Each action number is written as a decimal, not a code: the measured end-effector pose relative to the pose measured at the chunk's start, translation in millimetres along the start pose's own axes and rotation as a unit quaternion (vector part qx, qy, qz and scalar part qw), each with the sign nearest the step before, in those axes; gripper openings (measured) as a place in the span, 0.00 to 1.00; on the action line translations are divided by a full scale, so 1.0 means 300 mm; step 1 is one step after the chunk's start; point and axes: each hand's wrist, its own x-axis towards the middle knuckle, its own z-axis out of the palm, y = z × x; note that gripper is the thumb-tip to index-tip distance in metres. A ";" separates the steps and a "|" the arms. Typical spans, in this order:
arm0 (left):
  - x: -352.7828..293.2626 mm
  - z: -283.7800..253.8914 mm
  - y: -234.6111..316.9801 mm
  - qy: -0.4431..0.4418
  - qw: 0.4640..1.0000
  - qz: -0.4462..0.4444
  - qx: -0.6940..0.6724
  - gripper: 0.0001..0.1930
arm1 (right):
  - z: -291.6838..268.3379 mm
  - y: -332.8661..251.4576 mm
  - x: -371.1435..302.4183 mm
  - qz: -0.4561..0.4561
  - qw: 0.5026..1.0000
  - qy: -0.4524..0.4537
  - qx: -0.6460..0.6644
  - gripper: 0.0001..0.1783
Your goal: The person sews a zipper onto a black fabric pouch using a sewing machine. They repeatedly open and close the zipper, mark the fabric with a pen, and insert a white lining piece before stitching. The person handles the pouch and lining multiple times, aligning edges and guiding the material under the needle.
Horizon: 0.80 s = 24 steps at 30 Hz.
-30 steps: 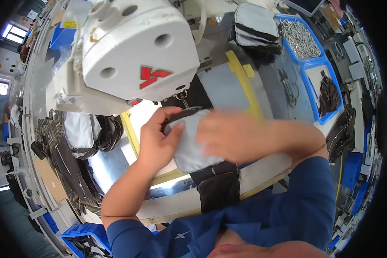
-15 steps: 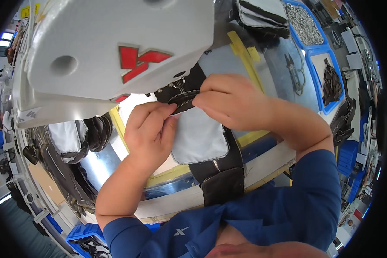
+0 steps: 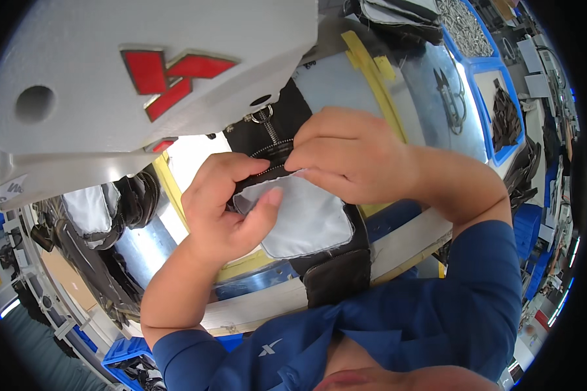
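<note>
A black fabric piece with a curved zipper and a pale grey lining panel lies in front of me. My right hand pinches the edge of this zippered piece where the lining meets the black tape. On its other side is my left hand, with thumb and index finger apart. The left index fingertip rests by the zipper, and the thumb lies over the lining. A metal ring shows at the zipper's far end. The black fabric hangs over the table's near edge.
A large grey sewing machine head looms at the upper left. Lined black pieces lie left. To the right are snips, a blue bin of metal parts and a blue bin of dark strips. Yellow tape edges the worktop.
My left thumb has come away from the index finger, opening that hand. The right hand has shifted slightly left, still pinching. The lining edge has lifted near the left hand. My view has shifted.
</note>
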 end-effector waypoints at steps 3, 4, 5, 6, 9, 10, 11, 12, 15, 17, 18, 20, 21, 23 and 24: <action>-0.002 0.005 -0.008 -0.003 1.000 0.021 0.007 0.11 | 0.004 -0.003 -0.002 -0.014 1.000 0.003 0.000 0.12; -0.001 0.008 -0.014 -0.004 0.999 0.032 0.014 0.11 | 0.002 -0.003 -0.004 -0.014 1.000 0.004 0.000 0.12; -0.002 0.010 -0.020 -0.004 0.999 0.043 0.021 0.11 | 0.003 -0.004 -0.006 -0.011 1.000 0.004 -0.002 0.11; -0.003 0.011 -0.023 -0.003 0.998 0.053 0.029 0.12 | 0.005 -0.005 -0.006 -0.008 1.000 0.005 -0.003 0.10; -0.005 0.008 -0.013 -0.007 0.997 0.061 0.052 0.12 | 0.001 -0.003 -0.006 -0.010 1.000 0.006 -0.004 0.09; -0.007 0.006 -0.011 -0.004 0.996 0.072 0.062 0.12 | -0.001 -0.002 -0.005 -0.013 1.000 0.006 -0.003 0.09; -0.009 0.005 -0.009 -0.001 0.994 0.082 0.071 0.12 | -0.002 -0.002 -0.005 -0.018 1.000 0.011 -0.003 0.09; -0.010 0.004 -0.008 0.001 0.992 0.093 0.081 0.13 | -0.003 -0.003 -0.005 -0.023 1.000 0.015 -0.004 0.08; -0.013 0.003 -0.011 0.026 0.986 0.136 0.097 0.14 | -0.017 -0.006 -0.005 -0.043 0.999 0.019 -0.010 0.08; -0.019 -0.001 -0.011 0.030 0.985 0.136 0.097 0.14 | -0.024 -0.003 -0.007 -0.057 0.998 0.021 -0.015 0.07; -0.022 -0.002 -0.011 0.032 0.985 0.136 0.097 0.14 | -0.026 -0.001 -0.008 -0.064 0.998 0.023 -0.017 0.07; -0.023 -0.003 -0.011 0.033 0.987 0.126 0.094 0.14 | -0.022 0.001 -0.007 -0.063 0.997 0.034 -0.015 0.07; -0.023 -0.003 -0.010 0.033 0.988 0.121 0.092 0.13 | -0.014 0.001 -0.002 -0.054 0.998 0.044 -0.010 0.08; -0.022 -0.009 -0.007 0.027 0.995 0.055 0.077 0.11 | -0.017 -0.003 0.001 0.011 0.999 0.035 0.011 0.07; -0.020 -0.011 -0.004 0.023 0.997 0.022 0.069 0.10 | -0.027 -0.007 0.004 0.067 0.997 0.016 0.029 0.08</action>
